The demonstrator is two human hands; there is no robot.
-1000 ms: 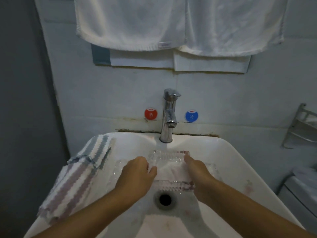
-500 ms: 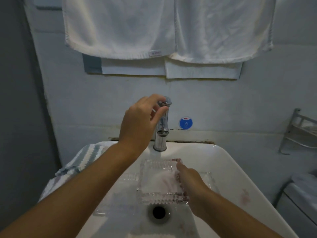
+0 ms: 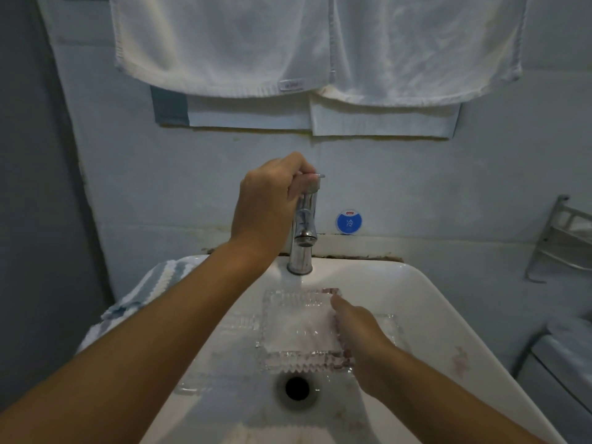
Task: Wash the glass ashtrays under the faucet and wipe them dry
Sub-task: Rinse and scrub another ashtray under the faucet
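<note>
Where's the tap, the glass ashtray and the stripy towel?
faucet (image 3: 302, 225), head view, on its chrome body.
glass ashtray (image 3: 298, 328), head view, on its flat middle.
striped towel (image 3: 153, 283), head view, on its folded top.

Both forearms are bare to the frame edge (no sleeves), and the left hand and right hand wear nothing.

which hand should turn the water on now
Left. The left hand already grips the faucet handle at the top, while the right hand holds the glass ashtray by its right edge in the sink, below the spout.
</note>
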